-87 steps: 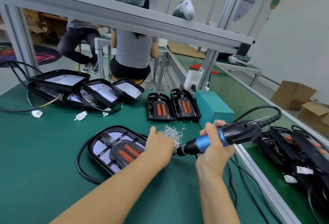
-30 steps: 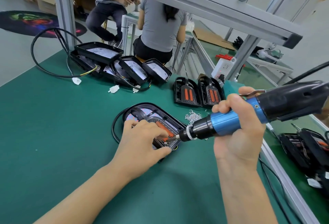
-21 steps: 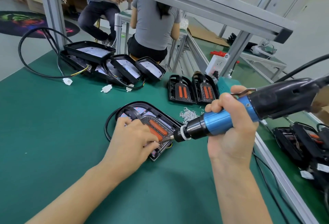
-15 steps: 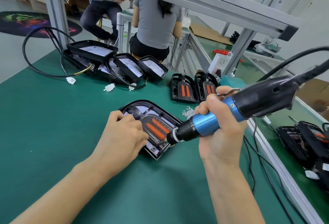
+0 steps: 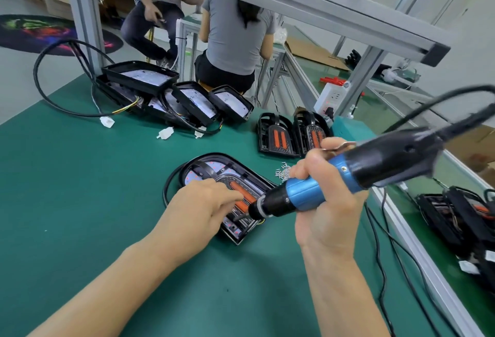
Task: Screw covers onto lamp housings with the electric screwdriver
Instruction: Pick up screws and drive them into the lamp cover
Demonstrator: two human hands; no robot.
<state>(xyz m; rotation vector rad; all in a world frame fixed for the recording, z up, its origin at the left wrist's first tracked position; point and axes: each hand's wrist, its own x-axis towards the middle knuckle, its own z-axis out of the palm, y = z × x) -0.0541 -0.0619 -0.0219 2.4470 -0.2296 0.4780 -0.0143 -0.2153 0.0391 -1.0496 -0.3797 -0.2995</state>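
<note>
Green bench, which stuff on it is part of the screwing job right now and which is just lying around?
In use:
electric screwdriver, gripped by right hand
lamp housing with cover, under left hand
loose screws

Lying about:
two spare covers
stacked housings
white power strip

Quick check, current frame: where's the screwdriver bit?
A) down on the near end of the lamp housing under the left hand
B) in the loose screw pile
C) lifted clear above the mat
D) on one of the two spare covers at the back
A: the electric screwdriver, gripped by the right hand, has its tip on the near end of the lamp housing that the left hand rests on.
</note>
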